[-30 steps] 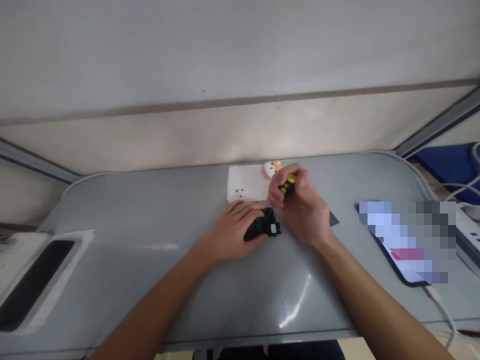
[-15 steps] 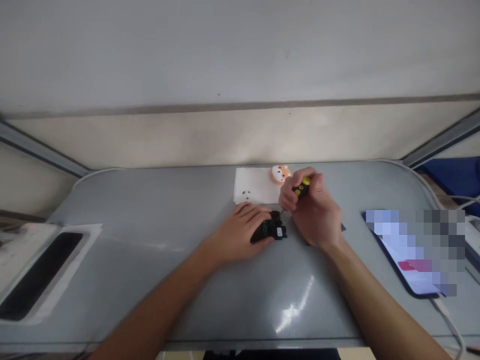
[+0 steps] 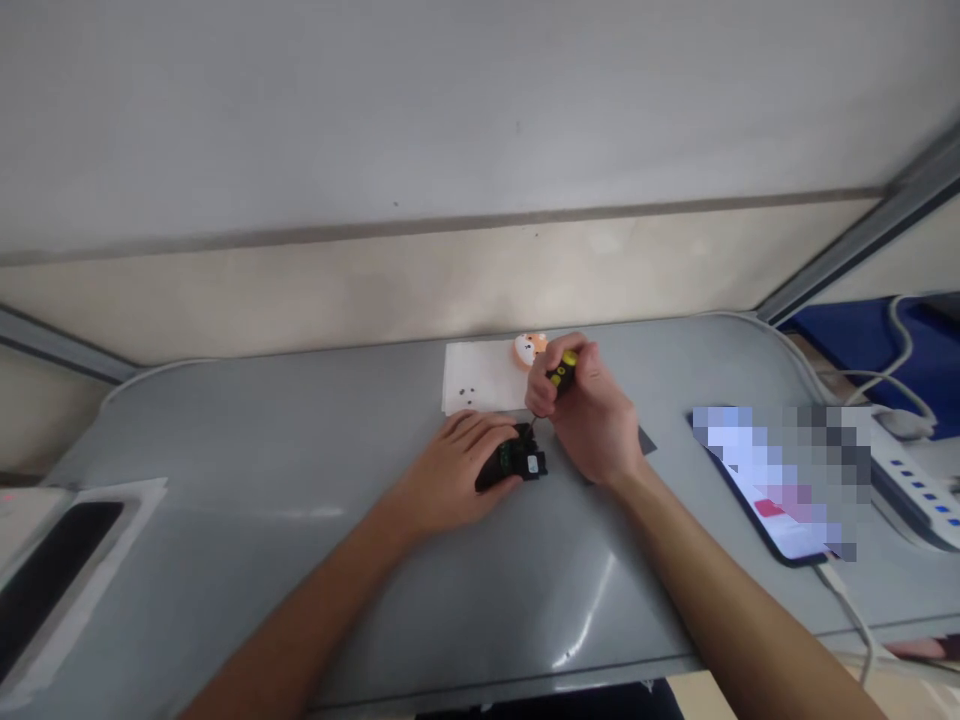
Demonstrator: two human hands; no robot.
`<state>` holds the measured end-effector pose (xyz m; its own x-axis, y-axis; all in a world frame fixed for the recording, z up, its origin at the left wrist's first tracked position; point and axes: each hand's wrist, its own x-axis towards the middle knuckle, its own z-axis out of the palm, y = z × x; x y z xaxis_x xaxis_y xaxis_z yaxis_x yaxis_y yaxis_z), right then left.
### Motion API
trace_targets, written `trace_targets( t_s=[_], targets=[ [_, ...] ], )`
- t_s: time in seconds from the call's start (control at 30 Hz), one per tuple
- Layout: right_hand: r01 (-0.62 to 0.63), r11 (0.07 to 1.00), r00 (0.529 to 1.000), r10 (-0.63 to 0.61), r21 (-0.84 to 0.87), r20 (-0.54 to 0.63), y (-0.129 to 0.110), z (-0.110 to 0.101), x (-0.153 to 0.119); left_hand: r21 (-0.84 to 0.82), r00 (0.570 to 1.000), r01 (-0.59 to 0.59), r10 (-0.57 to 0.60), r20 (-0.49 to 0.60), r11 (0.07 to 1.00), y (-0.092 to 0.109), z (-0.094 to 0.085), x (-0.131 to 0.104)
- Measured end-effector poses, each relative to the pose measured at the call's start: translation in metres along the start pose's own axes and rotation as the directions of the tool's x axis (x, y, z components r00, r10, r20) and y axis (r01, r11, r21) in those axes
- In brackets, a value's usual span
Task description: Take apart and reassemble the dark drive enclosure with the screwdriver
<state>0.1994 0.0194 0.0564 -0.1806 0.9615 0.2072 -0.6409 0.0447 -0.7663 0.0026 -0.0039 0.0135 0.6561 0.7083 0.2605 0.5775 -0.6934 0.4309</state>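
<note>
- A small black device (image 3: pixel 519 460) is set on the counter (image 3: pixel 337 400), between the two hands; its long axis is seen to run roughly left to right.
- It is held down from the left by the left hand (image 3: pixel 466 462), fingers curved over its far side, thumb along its near side; it lies just right of that palm.
- A screwdriver (image 3: pixel 562 371) with a black-and-yellow handle is gripped in the closed right hand (image 3: pixel 592 425), to the device's far right. Its shaft is slanted down and leftward to the device's right part; whether the tip is seated cannot be told. The device is held by the left hand, so that hand is nearer.
- A white label (image 3: pixel 533 464) is borne on the device's right end; its print is too small to be read.
- No brand can be made out on the screwdriver.
- Beyond the left hand, small dark pieces (image 3: pixel 462 391) are laid on white paper (image 3: pixel 491 370).
- On the right, a lit phone (image 3: pixel 772 505) is blurred out by blocks, so its writing cannot be read.
</note>
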Motion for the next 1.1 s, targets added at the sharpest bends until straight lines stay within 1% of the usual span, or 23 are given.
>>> trace_targets(
  t_s=[0.13,0.23,0.33,0.43,0.53,0.7,0.77,0.9,1.0,1.1],
  targets=[
    [0.008,1.000,1.000,-0.008,-0.002,-0.015,-0.0003,0.0000,0.0002,-0.008,1.000,0.000,0.000,-0.002,1.000,-0.0005,-0.0005,-0.0002],
    [0.001,1.000,1.000,-0.001,0.008,-0.004,0.0010,0.0008,-0.0005,-0.006,1.000,-0.008,0.008,-0.001,1.000,-0.0009,-0.0005,0.0001],
    [-0.029,0.999,1.000,0.029,-0.016,-0.003,0.0011,0.0015,-0.0007,-0.006,1.000,-0.007,0.007,-0.006,1.000,-0.0006,-0.0009,0.0007],
    [-0.018,0.999,1.000,0.018,-0.038,-0.008,0.0007,0.0015,-0.0001,-0.002,1.000,-0.010,0.010,-0.019,1.000,0.0002,-0.0018,0.0010],
    [0.001,1.000,1.000,-0.001,-0.028,0.006,0.0020,0.0018,0.0000,0.003,0.999,-0.018,0.018,-0.027,1.000,0.0005,-0.0025,0.0009],
    [-0.040,0.999,0.999,0.041,-0.037,0.034,0.0043,0.0038,-0.0020,0.021,0.999,-0.018,0.018,-0.031,1.000,-0.0005,-0.0016,0.0005],
    [-0.034,0.999,0.998,0.036,-0.038,0.044,0.0036,0.0041,-0.0023,0.019,0.999,-0.018,0.019,-0.033,1.000,-0.0011,-0.0013,0.0003],
    [0.003,1.000,0.999,-0.002,-0.023,0.048,0.0019,0.0042,-0.0024,0.014,0.999,-0.015,0.016,-0.038,1.000,-0.0010,-0.0016,0.0003],
    [0.003,1.000,1.000,-0.003,-0.002,0.026,0.0011,0.0059,-0.0035,-0.001,0.999,-0.005,0.005,-0.048,1.000,0.0004,-0.0010,0.0002],
    [-0.004,0.999,1.000,0.004,0.049,0.002,-0.0017,0.0091,-0.0051,-0.039,0.995,0.026,-0.030,-0.100,0.999,0.0015,0.0007,-0.0003]
  ],
)
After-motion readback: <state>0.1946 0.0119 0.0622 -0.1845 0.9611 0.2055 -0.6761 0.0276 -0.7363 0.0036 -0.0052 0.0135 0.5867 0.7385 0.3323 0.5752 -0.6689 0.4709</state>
